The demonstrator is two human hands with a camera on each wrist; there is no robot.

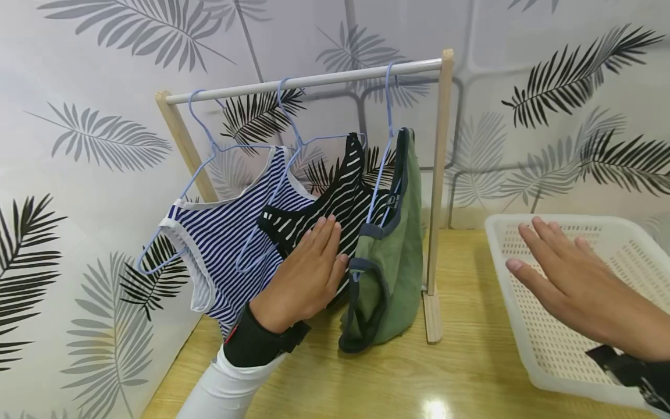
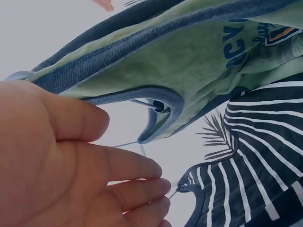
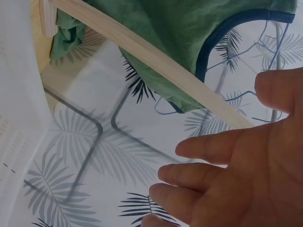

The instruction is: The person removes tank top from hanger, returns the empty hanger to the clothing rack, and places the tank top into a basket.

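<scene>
Two bare hands, no gloves, no rings. Left hand (image 1: 306, 273) with short, plain nails; fingers (image 2: 128, 163) bare in the left wrist view as well. Below it a wide black wrist band (image 1: 259, 343), snug round the wrist, with a small red mark at its outer edge. Beneath the band a long white sleeve (image 1: 225, 390), smooth and close-fitting, down to the bottom edge of the head view. Right hand (image 1: 570, 285) likewise bare, nails short and unpainted. At its wrist a black strap (image 1: 628, 369) with a buckle-like piece, cut off by the corner of the view.
</scene>
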